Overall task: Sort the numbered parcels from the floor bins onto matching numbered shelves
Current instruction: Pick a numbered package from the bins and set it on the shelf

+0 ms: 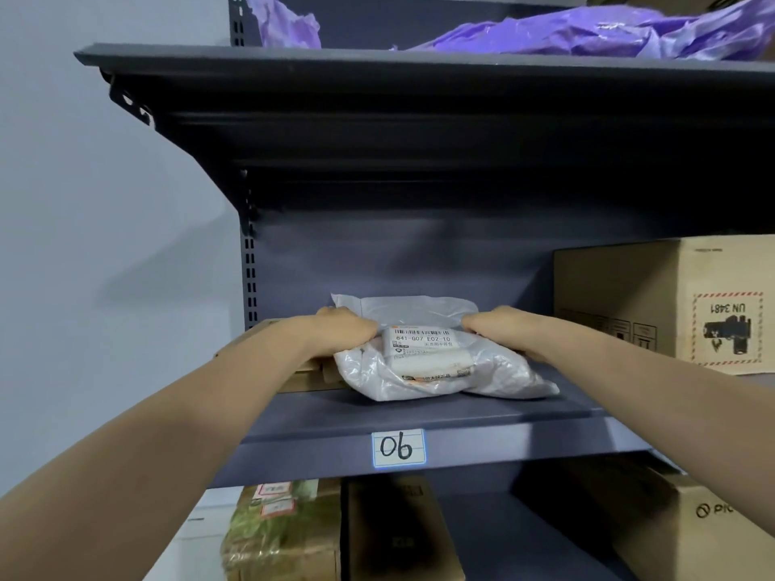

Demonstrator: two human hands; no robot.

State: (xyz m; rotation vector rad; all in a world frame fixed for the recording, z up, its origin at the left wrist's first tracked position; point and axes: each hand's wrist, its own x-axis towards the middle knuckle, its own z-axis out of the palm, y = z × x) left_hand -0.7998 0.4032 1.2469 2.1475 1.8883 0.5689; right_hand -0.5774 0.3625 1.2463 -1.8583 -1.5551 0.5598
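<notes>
The shelf [419, 413] is dark blue-grey, its tag [398, 447] white with black "06". On it lies a translucent white parcel [436, 362] with a black-printed white label; at 3 o'clock, a brown carton [629, 295] with a red-hatched mark. At 12 o'clock, purple bags [587, 33].

wall [105, 203]: plain, pale blue-grey, left of frame | shelf unit [419, 90]: dark grey metal, slotted upright [250, 262] at left edge | light: soft, even, indoor

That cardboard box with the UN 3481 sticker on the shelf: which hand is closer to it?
The right hand. It grips the white plastic parcel's right side, beside the cardboard box. The left hand holds the parcel's far left side.
</notes>
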